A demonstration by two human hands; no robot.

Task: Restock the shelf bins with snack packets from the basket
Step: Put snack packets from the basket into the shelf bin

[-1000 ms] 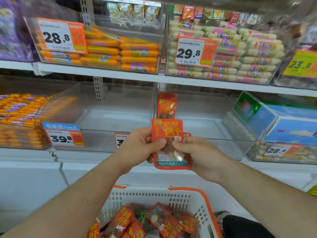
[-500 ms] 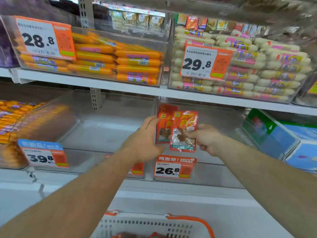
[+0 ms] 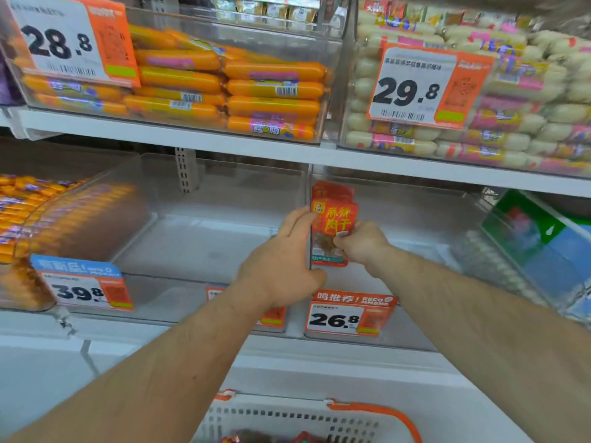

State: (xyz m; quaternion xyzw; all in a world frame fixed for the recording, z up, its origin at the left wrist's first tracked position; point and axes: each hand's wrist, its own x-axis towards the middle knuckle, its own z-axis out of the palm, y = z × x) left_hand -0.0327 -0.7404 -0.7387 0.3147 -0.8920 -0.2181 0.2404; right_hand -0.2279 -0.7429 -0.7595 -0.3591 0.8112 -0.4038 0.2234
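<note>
A red snack packet (image 3: 335, 220) stands upright at the left wall inside the clear shelf bin (image 3: 415, 282) that carries the 26.8 price tag (image 3: 350, 314). More red packets stand right behind it. My right hand (image 3: 361, 243) pinches the packet's lower right side inside the bin. My left hand (image 3: 281, 263) rests against the wall between this bin and the left one, fingers straight, thumb near the bin's front rim. The white basket (image 3: 287, 420) with orange handles sits at the bottom edge, a few red packets just showing inside.
A clear bin (image 3: 192, 238) with nothing in it sits to the left, a bin of orange sausages (image 3: 22, 219) further left. Above, bins hold orange sausages (image 3: 230, 84) and white sausages (image 3: 511, 100). A green-blue box (image 3: 543, 251) fills the bin on the right.
Both hands carried the packet from in front of the shelf up into the 26.8 bin and stood it against the packets there. The view tilted up, so less of the basket shows.
</note>
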